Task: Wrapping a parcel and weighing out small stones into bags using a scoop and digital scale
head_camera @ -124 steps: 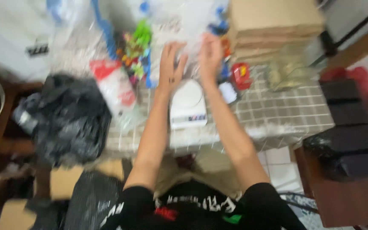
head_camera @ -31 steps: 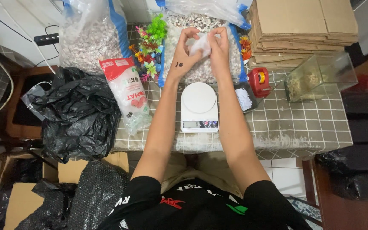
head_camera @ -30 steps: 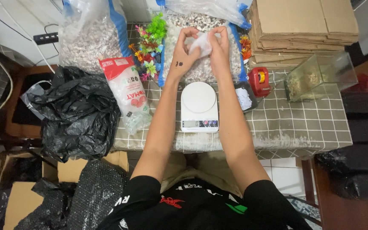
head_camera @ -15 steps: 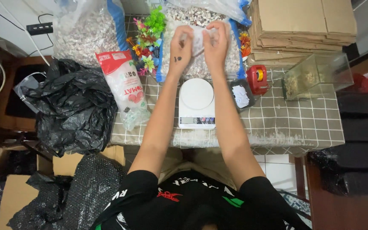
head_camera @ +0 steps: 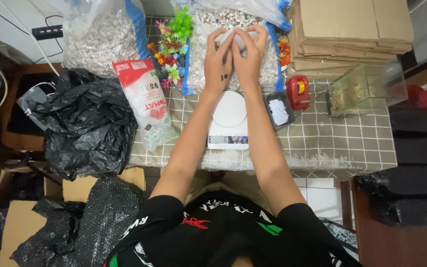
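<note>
Over the far edge of the tiled, cloth-covered counter [head_camera: 332, 148], my left hand [head_camera: 217, 62] and my right hand [head_camera: 249, 57] were raised side by side above the big clear sack of pale gravel with blue edges [head_camera: 273, 74], thumbs nearly touching. My fingers [head_camera: 221, 39] were curled together and pinched on a small clear plastic bag [head_camera: 238, 38] that hung between both hands, just above the gravel and beyond the white round-topped kitchen scale [head_camera: 229, 118]. The scale's plate was bare, so by my judgement the weighing had not been done, and the little bag looked as if it was only being opened or readied; nothing in it could be made out. To the left lay a red and white printed pouch [head_camera: 147, 106] and a bunch of bright plastic plants [head_camera: 171, 47], with a crumpled black plastic bag [head_camera: 87, 126] off the counter's edge. To the right sat a red tape dispenser [head_camera: 298, 91], a clear rectangular box holding some gravel [head_camera: 366, 89], and a stack of flat brown cardboard [head_camera: 352, 24]. The small bag was mostly hidden behind my fingers, the second gravel sack [head_camera: 100, 37] was cut off at the top, and the scale's display was too small to read.
</note>
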